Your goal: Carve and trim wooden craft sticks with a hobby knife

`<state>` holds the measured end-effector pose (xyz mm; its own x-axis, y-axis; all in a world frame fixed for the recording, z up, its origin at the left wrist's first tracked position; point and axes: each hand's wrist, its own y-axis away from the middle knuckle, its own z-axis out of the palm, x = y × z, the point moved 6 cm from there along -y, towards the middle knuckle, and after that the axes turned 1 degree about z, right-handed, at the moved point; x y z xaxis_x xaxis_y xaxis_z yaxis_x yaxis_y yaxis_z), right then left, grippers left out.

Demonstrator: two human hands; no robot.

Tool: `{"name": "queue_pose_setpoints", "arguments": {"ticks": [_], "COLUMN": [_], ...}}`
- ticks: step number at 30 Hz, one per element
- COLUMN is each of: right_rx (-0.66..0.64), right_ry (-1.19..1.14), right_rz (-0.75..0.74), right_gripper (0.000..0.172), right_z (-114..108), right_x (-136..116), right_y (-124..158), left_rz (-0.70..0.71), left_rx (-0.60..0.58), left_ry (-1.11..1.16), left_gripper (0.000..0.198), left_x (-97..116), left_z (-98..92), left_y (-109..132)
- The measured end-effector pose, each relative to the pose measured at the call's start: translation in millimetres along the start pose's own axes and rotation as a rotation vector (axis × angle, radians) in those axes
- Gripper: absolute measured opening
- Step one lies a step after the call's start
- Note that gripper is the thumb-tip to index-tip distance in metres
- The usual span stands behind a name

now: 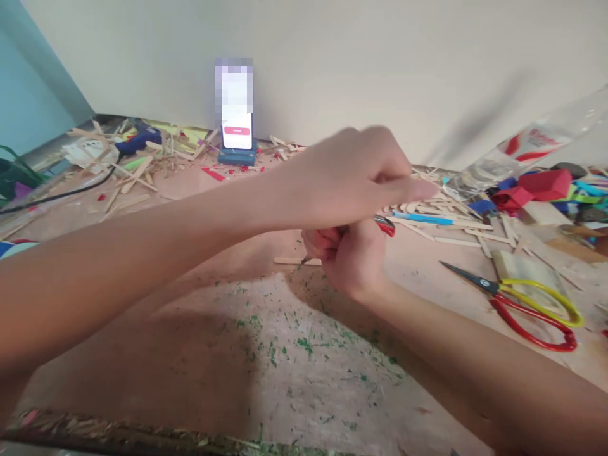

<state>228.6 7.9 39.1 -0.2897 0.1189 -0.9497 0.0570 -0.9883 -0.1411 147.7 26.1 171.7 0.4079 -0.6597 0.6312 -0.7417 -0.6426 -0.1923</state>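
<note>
My right hand (356,256) is closed in a fist low over the table, around a tool whose red-and-black end (387,225) sticks out behind it. A small dark tip (305,259) shows at the left of this fist, at a flat wooden craft stick (287,261) lying on the table. The stick's right part is hidden by the hand. My left hand (351,174) crosses above the right one, its fingers curled and its thumb side pointing right. Whatever the left fingers hold is hidden.
Green shavings (304,345) are scattered over the table (199,380). Scissors (494,288) with yellow and red handles lie at right, near a blue pen (422,218) and loose craft sticks. A plastic bottle (527,149) leans there. A lit phone (237,104) stands by the wall.
</note>
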Motion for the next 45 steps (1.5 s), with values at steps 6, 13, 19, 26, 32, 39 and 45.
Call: {"name": "queue_pose_setpoints", "arguments": {"ticks": [6, 13, 19, 26, 32, 39, 45], "right_rx": [-0.109, -0.106, -0.041, 0.043, 0.032, -0.096, -0.11], "right_ry": [-0.035, 0.015, 0.046, 0.182, 0.202, 0.199, 0.328], "right_rz": [-0.048, -0.017, 0.024, -0.035, -0.075, 0.02, 0.068], "right_gripper": [0.09, 0.094, 0.094, 0.079, 0.08, 0.08, 0.066], "right_z": [23, 26, 15, 13, 18, 23, 19], "right_x": [-28, -30, -29, -40, -45, -55, -70], "right_y": [2, 3, -8, 4, 6, -1, -2], "left_rz": [0.009, 0.111, 0.119, 0.046, 0.019, 0.038, 0.042], "left_rx": [0.259, 0.077, 0.102, 0.087, 0.078, 0.053, 0.002], "left_ry": [-0.076, -0.092, -0.06, -0.125, -0.129, -0.113, -0.148], "left_gripper": [0.027, 0.026, 0.034, 0.041, 0.043, 0.04, 0.034], "left_x": [-71, -121, -121, -121, -122, -117, -100], "left_z": [-4.0, 62.4, 57.7, 59.6, 57.4, 57.9, 49.6], "left_y": [85, 114, 114, 109, 108, 117, 146]}}
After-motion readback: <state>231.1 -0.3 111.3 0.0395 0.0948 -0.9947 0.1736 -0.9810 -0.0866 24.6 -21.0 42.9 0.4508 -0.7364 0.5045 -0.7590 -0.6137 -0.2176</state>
